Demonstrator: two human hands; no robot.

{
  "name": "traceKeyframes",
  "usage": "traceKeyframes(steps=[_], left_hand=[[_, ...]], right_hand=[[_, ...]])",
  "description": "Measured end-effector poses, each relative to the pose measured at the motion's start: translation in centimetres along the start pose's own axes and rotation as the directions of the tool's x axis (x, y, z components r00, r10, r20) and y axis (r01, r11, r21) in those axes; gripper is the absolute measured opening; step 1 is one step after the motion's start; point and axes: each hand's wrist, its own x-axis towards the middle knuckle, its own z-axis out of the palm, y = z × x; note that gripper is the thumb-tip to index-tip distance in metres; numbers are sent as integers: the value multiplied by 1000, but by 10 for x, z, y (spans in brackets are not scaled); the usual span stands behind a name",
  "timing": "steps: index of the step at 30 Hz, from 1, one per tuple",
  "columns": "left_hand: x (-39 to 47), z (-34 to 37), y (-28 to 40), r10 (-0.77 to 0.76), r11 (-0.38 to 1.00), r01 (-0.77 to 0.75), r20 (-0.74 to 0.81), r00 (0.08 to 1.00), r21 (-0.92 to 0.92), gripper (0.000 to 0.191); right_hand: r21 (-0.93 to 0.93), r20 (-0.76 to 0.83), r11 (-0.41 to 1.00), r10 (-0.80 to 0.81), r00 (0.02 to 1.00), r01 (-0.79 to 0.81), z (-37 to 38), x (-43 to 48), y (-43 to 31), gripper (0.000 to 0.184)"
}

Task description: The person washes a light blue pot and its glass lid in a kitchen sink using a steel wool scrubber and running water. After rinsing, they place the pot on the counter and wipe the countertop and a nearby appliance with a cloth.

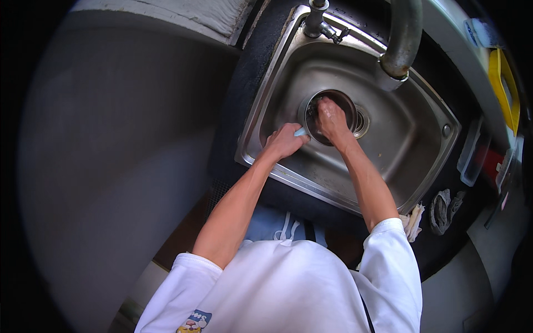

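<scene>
A round cooking pot (pixel 353 106) with a dark inside stands in the stainless steel sink (pixel 391 137), partly over the drain (pixel 361 121). My left hand (pixel 286 140) grips its pale blue handle (pixel 300 132) on the left side. Inside the pot is my right hand (pixel 331 116), bent down with the fingers low against the inner wall. Some wet glints show beside those fingers. The fingertips are hidden, so whether they hold anything cannot be made out.
A metal tap (pixel 318 23) rises at the sink's back left corner. A thick grey pipe (pixel 402 41) hangs over the back rim. Rags (pixel 441 210) lie on the dark counter at right, near clear plastic containers (pixel 470 154) and a yellow plastic item (pixel 503 89). A wall borders the left.
</scene>
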Motion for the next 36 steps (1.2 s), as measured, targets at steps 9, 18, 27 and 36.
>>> traceKeyframes(steps=[9, 18, 27, 36], left_hand=[[-7, -7, 9, 34, 999, -34, 14, 999, 10, 41], [-3, -3, 5, 23, 1000, -22, -14, 1000, 15, 38], [1, 0, 2, 42, 999, -41, -17, 999, 20, 35], [6, 1, -3, 56, 998, -56, 20, 998, -40, 36]], right_hand=[[24, -84, 1000, 1, 996, 1, 2, -1, 3, 13], [77, -58, 990, -111, 992, 115, 12, -2, 11, 19], [26, 44, 995, -98, 994, 97, 3, -8, 12, 19], [-6, 11, 998, -57, 998, 57, -11, -11, 11, 24]])
